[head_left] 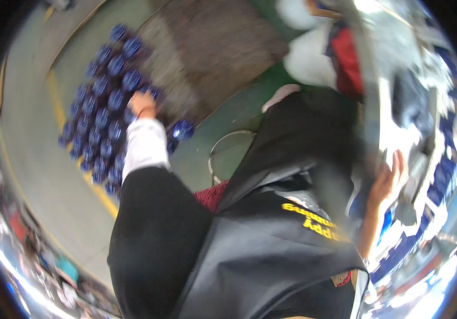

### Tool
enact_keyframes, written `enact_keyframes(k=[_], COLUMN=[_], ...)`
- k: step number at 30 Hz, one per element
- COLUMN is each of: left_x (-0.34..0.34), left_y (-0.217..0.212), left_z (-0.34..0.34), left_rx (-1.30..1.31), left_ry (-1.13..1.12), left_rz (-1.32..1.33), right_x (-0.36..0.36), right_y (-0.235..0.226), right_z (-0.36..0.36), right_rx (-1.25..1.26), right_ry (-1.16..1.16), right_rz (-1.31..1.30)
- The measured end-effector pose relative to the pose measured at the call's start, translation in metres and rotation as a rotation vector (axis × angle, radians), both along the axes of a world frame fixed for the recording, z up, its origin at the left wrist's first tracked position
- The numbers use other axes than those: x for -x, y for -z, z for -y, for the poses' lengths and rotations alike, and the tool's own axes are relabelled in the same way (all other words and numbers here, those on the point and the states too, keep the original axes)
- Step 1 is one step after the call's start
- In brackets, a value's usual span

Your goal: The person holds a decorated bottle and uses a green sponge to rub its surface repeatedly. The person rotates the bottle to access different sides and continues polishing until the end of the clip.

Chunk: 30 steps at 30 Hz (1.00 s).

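Factory or warehouse floor, likely bottling or packing site. Evidence: grey-green painted concrete floor (37, 175) with yellow lane line (58, 101) at left; massed blue-capped containers (103, 101) upper left; blurred metal machinery (414, 122) at right.

blue bottles (103, 101): glossy plastic | apron (271, 250): smooth black cloth | floor (37, 159): matt, painted

Dark blue bottle caps (101, 106) in rows under left hand (142, 103). White sleeve (143, 143), black apron (271, 250) with yellow print. Grey-green floor (42, 159), yellow line (101, 194).
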<state>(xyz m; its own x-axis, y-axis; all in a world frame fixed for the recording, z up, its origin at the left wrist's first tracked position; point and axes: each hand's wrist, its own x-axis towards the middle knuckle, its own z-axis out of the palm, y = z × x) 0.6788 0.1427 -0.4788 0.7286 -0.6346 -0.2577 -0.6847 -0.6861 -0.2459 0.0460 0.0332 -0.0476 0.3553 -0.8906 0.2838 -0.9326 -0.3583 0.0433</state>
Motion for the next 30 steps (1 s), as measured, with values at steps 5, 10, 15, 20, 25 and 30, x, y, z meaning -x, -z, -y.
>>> enact_keyframes(k=[5,10,15,20,25,30], left_x=[0.001,0.075,0.211,0.33,0.394,0.42], left_y=[-0.013,-0.01,-0.051,-0.214,-0.368,-0.435], left_z=[0.019,0.037,0.043,0.058,0.078,0.108], left_rx=[-0.114,0.5,0.607,0.692,0.732,0.865], left_ry=[0.034,0.049,0.198,0.763,0.869,0.922], left_rz=[0.037,-0.298,-0.721,-1.011,-1.023,-0.988], right_x=[-0.023,-0.018,0.136,0.331,0.444,0.484], right_y=[-0.015,-0.084,-0.154,-0.161,-0.134,-0.09], right_z=[-0.004,-0.037,-0.007,0.166,0.326,0.34], right_rx=[-0.401,-0.046,0.188,0.232,0.398,0.593], right_ry=[0.353,-0.112,0.247,0.63,0.805,0.76], right_rz=[0.299,0.331,0.678,0.95,0.343,0.34])
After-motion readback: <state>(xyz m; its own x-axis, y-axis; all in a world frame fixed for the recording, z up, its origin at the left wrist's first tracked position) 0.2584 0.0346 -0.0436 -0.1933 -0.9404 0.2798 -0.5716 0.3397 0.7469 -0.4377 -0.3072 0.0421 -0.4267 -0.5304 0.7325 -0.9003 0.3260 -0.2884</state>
